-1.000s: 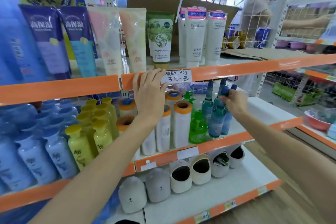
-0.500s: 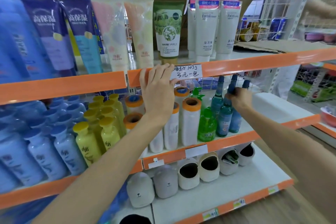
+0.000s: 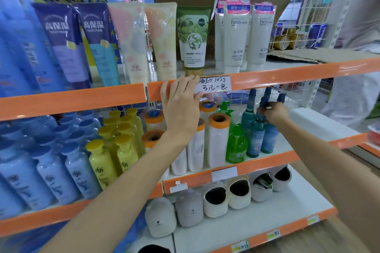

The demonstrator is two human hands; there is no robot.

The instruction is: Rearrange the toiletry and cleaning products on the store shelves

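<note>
The right hand point(image 3: 272, 112) has its grip around a teal bottle point(image 3: 256, 133) near the middle shelf's point(image 3: 273, 155) right end. The left hand point(image 3: 181, 107) rests flat, grip wide, on the top shelf edge point(image 3: 82, 98). Most sorting looks still to do.

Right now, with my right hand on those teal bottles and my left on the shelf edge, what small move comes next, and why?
Probably lift the gripped teal bottle straight up a little, then draw it toward you. The right hand is curled round its neck, and it stands tight among other teal bottles with the green pump bottle beside it, so tilting it risks knocking them. The left hand rests flat on the orange shelf edge, steadying you.
</note>
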